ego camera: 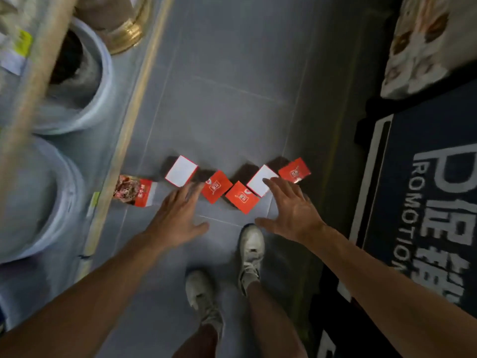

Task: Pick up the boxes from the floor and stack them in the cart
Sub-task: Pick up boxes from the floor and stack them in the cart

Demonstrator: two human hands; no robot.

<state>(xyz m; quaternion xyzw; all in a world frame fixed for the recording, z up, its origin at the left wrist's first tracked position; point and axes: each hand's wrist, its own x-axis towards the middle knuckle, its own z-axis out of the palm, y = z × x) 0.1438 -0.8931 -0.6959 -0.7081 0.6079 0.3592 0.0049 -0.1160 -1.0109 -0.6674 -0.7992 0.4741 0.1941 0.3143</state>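
Boxes [216,186], six in all, lie on the floor [232,99]; none lifted, no cart visible. Left hand [178,215] and right hand [293,211] reach down, spread wide, empty.

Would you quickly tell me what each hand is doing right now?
Left hand: open, fingers spread, holding nothing, above the boxes on the floor.
Right hand: open, holding nothing, fingertips over a white-topped box.

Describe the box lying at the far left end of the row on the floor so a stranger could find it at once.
Start at the pale yellow strip running along the grey tiled floor beside the big white tubs. The small cardboard box with a food photo lies against that strip, left of the left hand. Its neighbours show plain white or red faces; only this one shows a picture.
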